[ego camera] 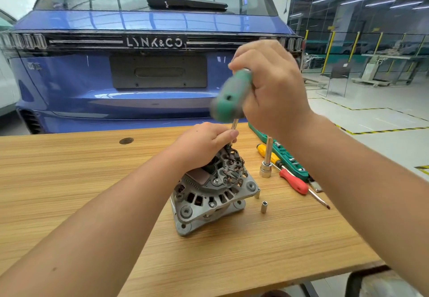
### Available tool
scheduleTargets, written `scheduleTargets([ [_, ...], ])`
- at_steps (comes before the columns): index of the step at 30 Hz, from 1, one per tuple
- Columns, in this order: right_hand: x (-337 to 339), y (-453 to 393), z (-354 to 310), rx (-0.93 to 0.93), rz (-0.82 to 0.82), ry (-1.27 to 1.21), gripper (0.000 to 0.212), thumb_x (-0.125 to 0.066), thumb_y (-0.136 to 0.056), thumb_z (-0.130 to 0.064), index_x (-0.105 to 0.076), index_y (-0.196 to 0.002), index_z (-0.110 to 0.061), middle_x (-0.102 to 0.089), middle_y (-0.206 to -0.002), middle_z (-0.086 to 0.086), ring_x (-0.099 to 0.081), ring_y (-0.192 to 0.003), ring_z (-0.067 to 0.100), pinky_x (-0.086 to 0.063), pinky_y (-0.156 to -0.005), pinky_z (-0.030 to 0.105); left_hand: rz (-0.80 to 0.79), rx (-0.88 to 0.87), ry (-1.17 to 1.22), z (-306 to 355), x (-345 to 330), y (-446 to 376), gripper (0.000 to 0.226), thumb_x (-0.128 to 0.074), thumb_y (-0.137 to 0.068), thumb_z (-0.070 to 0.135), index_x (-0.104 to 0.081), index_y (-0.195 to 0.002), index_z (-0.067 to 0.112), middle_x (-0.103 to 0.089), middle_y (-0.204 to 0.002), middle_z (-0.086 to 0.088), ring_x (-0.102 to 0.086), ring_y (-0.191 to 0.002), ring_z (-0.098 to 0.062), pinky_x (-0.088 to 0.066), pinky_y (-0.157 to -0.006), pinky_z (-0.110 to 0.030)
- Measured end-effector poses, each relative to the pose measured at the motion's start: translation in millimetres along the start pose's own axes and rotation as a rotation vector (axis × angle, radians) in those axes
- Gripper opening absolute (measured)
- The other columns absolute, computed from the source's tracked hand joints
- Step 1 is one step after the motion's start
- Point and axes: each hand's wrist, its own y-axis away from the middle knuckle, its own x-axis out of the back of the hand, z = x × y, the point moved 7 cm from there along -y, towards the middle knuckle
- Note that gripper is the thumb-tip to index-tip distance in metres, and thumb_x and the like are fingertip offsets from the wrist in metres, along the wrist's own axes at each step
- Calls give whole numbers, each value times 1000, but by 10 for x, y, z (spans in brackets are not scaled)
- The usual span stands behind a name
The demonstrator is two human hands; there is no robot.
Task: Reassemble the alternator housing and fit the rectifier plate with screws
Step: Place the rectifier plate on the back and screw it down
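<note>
A grey alternator (209, 199) stands on the wooden table (81, 169), its rectifier plate (232, 169) with copper leads facing up. My right hand (271, 92) grips the blurred green handle of a screwdriver (229, 99) whose shaft points down onto the far side of the plate. My left hand (202, 144) rests on top of the alternator, with its fingers pinching the shaft near the tip. The screw under the tip is hidden.
Right of the alternator stand a socket on an extension bar (266, 164) and a small loose socket (264, 206). A red-handled screwdriver (294, 181), a yellow-handled one (267, 151) and a green bit holder (287, 157) lie further right. A blue car (151, 64) is parked behind the table.
</note>
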Motion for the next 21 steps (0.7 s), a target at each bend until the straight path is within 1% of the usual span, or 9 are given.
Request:
scheduleTargets([
  [3, -111, -92, 20, -3, -362, 209, 68, -27, -103, -53, -57, -139, -3, -65, -115, 17, -58, -103, 39, -43, -86, 48, 6, 1, 11, 13, 9, -2, 40, -34, -105, 58, -66, -95, 38, -63, -83, 21, -57, -84, -2, -43, -73, -27],
  [5, -127, -169, 23, 15, -563, 219, 78, -11, -102, -59, -48, -147, -8, -62, -122, 15, -55, -109, 37, -43, -90, 48, 11, 9, 13, 27, 19, 4, 40, -32, -105, 58, -65, -94, 39, -58, -73, 27, -54, -79, 3, -38, -67, -25],
  [7, -139, -280, 5, 33, -659, 216, 67, -13, -105, -53, -58, -138, -16, -64, -116, 10, -56, -108, 34, -44, -88, 46, 4, 10, 11, 41, 20, 20, 43, -30, -105, 59, -67, -98, 37, -57, -70, 29, -53, -78, 3, -38, -67, -24],
  [11, -246, -438, 63, -177, -840, 162, 61, -26, -107, -52, -64, -83, -11, -68, -76, 6, -60, -74, 29, -48, -64, 39, -22, -12, -28, 68, 9, 35, 46, -29, -106, 57, -68, -107, 34, -66, -96, 15, -57, -88, -3, -40, -72, -21],
  [13, -309, -458, 166, -414, -893, 54, 54, -33, -107, -47, -68, -89, -8, -74, -69, 1, -64, -58, 14, -47, -52, 26, -30, -23, -44, 68, 0, 35, 44, -30, -106, 56, -68, -108, 34, -68, -104, 10, -58, -94, -10, -40, -76, -21],
  [15, -349, -384, 255, -757, -881, -230, 41, -37, -108, -35, -65, -107, -6, -73, -66, 1, -62, -50, 4, -40, -43, 16, -24, -28, -43, 67, -3, 40, 40, -31, -106, 55, -67, -105, 36, -68, -103, 10, -59, -96, -12, -43, -79, -27],
  [17, -376, -256, 232, -1083, -745, -681, 31, -38, -108, -29, -59, -113, -6, -74, -72, 6, -73, -66, 12, -52, -63, 25, -12, -30, -35, 67, 0, 41, 40, -32, -106, 55, -67, -102, 35, -68, -100, 10, -59, -92, -11, -43, -80, -28],
  [19, -406, -141, 208, -1249, -547, -1021, 23, -39, -109, -29, -54, -103, -13, -77, -78, 2, -77, -77, 19, -50, -84, 42, -4, -18, -29, 57, 3, 39, 43, -32, -105, 55, -68, -102, 32, -68, -93, 12, -56, -84, -1, -42, -74, -25],
  [21, -430, -24, 230, -1383, -244, -1302, 21, -37, -110, -29, -49, -96, -18, -76, -76, -3, -75, -71, 15, -48, -89, 43, 1, -7, -34, 54, 7, 30, 44, -31, -105, 56, -69, -101, 32, -65, -76, 22, -55, -73, 5, -37, -64, -25],
])
